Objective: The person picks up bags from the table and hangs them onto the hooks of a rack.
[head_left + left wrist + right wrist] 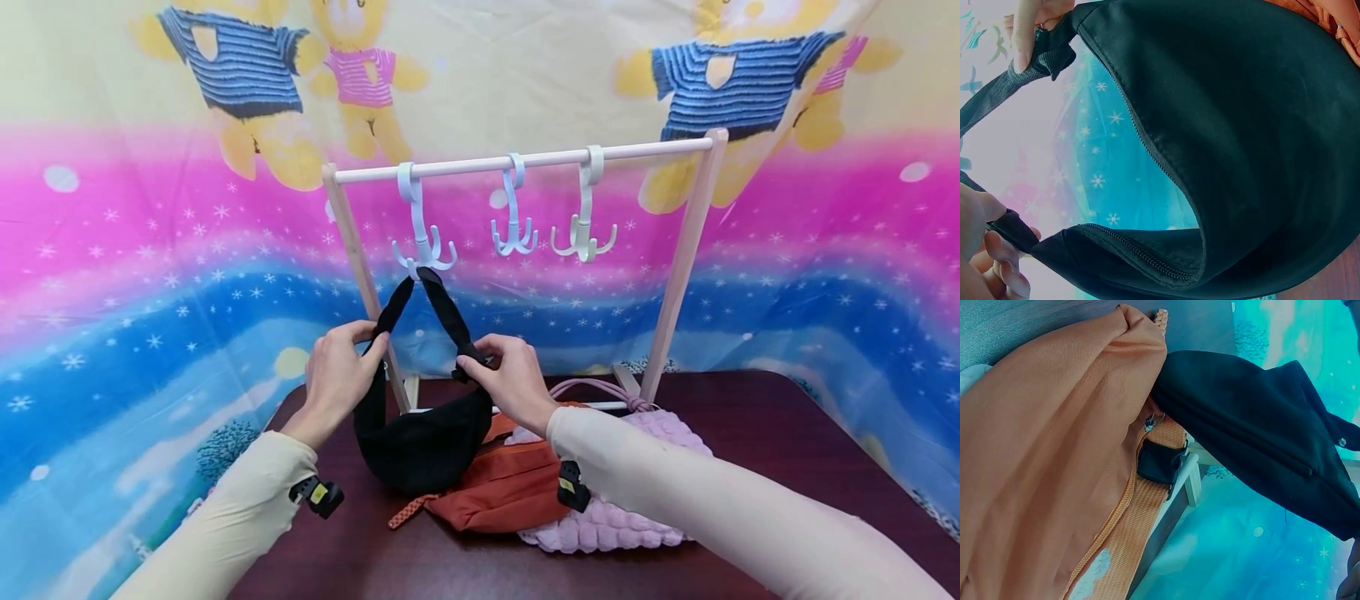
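A black sling bag point(423, 442) with a zippered top hangs between my hands, its strap point(446, 312) rising to a white multi-prong hook point(425, 247). The top of the strap overlaps the hook's lower prongs in the head view. My left hand point(337, 371) pinches the left side of the strap between thumb and fingers. On the other side, my right hand point(513, 375) grips the strap where it bunches near the bag's end. In the left wrist view, the zipper point(1138, 134) edges the bag's curved top. The bag's lower body point(1254, 431) hangs beside an orange bag in the right wrist view.
A wooden rack point(693, 242) stands on the dark table point(780, 450). Two more hooks, one pale blue point(514, 229) and one cream point(585, 229), hang from its bar. Below lie the orange bag point(495, 492) and a pink puffy bag point(622, 525). A printed backdrop surrounds the table.
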Tool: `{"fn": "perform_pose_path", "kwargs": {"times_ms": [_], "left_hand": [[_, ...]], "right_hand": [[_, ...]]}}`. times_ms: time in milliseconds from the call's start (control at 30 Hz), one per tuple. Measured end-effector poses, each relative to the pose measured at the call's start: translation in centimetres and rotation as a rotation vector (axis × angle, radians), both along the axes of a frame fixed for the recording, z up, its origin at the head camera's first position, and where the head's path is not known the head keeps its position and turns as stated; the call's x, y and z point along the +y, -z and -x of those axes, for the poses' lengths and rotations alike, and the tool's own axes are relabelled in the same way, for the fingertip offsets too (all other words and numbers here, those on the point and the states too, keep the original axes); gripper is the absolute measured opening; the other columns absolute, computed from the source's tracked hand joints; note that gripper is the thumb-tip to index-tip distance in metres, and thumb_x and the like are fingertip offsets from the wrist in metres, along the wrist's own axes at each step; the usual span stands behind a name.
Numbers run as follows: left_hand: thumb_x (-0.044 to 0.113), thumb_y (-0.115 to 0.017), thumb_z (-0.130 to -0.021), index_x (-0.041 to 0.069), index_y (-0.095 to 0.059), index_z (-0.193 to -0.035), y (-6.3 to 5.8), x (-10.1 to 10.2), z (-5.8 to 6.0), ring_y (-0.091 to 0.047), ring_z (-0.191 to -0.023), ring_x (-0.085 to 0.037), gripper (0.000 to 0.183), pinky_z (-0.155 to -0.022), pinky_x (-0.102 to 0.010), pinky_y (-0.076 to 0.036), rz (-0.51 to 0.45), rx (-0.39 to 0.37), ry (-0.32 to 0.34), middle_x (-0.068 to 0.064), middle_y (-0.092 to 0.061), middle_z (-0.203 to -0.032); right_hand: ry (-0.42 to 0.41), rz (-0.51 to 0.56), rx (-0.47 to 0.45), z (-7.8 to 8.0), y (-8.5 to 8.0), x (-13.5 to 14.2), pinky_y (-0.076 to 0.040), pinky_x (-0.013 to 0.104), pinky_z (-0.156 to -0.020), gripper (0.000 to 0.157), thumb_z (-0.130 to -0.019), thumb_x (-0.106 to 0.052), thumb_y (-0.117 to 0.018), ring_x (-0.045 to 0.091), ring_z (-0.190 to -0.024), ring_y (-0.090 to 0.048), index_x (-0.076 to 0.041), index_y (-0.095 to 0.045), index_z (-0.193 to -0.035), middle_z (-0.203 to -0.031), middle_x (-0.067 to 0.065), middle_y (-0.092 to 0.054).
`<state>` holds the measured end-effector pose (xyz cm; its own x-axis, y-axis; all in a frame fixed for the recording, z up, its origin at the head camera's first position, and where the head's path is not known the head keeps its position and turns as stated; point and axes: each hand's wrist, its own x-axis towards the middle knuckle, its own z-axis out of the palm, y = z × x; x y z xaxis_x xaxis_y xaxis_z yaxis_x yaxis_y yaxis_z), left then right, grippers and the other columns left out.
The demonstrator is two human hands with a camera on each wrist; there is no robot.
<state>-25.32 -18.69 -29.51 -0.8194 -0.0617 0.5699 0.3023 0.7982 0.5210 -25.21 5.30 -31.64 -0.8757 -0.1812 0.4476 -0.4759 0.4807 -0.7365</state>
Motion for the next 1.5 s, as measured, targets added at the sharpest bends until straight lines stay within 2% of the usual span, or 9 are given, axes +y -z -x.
{"fn": "perform_pose_path", "kwargs": {"times_ms": [333, 567, 867, 1133, 1500], "left_hand": [[0.03, -0.066, -0.099, 0.01, -0.073, -0.121, -0.2, -0.1, 0.1, -0.066, -0.065, -0.027, 0.03, -0.041, -0.03, -0.027, 0.015, -0.008, -0.004, -0.015, -0.074, -0.12], [0.03, -0.066, -0.099, 0.012, -0.073, -0.122, -0.1, -0.3, 0.0, -0.044, -0.044, -0.02, 0.031, -0.041, -0.029, -0.024, 0.019, -0.017, -0.003, -0.014, -0.073, -0.123], [0.03, -0.065, -0.099, 0.014, -0.069, -0.13, 0.1, -0.6, 0.1, -0.031, -0.037, -0.018, 0.034, -0.039, -0.029, -0.023, 0.016, -0.018, 0.0, -0.014, -0.071, -0.127], [0.03, -0.066, -0.098, 0.017, -0.065, -0.136, 0.3, -0.7, 0.0, -0.031, -0.041, -0.019, 0.039, -0.04, -0.03, -0.022, 0.006, -0.025, -0.014, -0.014, -0.07, -0.129], [0.029, -0.066, -0.098, 0.016, -0.065, -0.135, 0.2, -0.8, 0.0, -0.032, -0.043, -0.02, 0.04, -0.041, -0.031, -0.024, 0.006, -0.02, -0.018, -0.014, -0.071, -0.128]], "right_hand": [[0.0, -0.012, -0.005, 0.0, -0.2, 0.1, -0.054, 0.03, -0.073, 0.02, -0.095, -0.028, -0.072, 0.011, -0.078, -0.066, -0.015, -0.075, -0.11, -0.1, 0.002, -0.075], [0.011, -0.03, -0.013, 0.0, -0.1, 0.2, -0.055, 0.031, -0.075, 0.024, -0.095, -0.03, -0.072, 0.013, -0.08, -0.067, -0.015, -0.074, -0.114, -0.106, 0.003, -0.075], [0.032, -0.046, -0.026, 0.0, 0.1, 0.6, -0.057, 0.034, -0.08, 0.031, -0.096, -0.032, -0.071, 0.013, -0.084, -0.068, -0.014, -0.072, -0.121, -0.111, 0.004, -0.073], [0.016, -0.053, -0.041, -0.1, 0.2, 0.9, -0.056, 0.035, -0.082, 0.034, -0.096, -0.032, -0.071, 0.015, -0.091, -0.068, -0.014, -0.071, -0.125, -0.117, 0.005, -0.072], [-0.005, -0.054, -0.03, 0.0, 0.3, 1.2, -0.054, 0.034, -0.081, 0.032, -0.096, -0.03, -0.07, 0.015, -0.094, -0.065, -0.014, -0.071, -0.124, -0.118, 0.004, -0.072]]}}
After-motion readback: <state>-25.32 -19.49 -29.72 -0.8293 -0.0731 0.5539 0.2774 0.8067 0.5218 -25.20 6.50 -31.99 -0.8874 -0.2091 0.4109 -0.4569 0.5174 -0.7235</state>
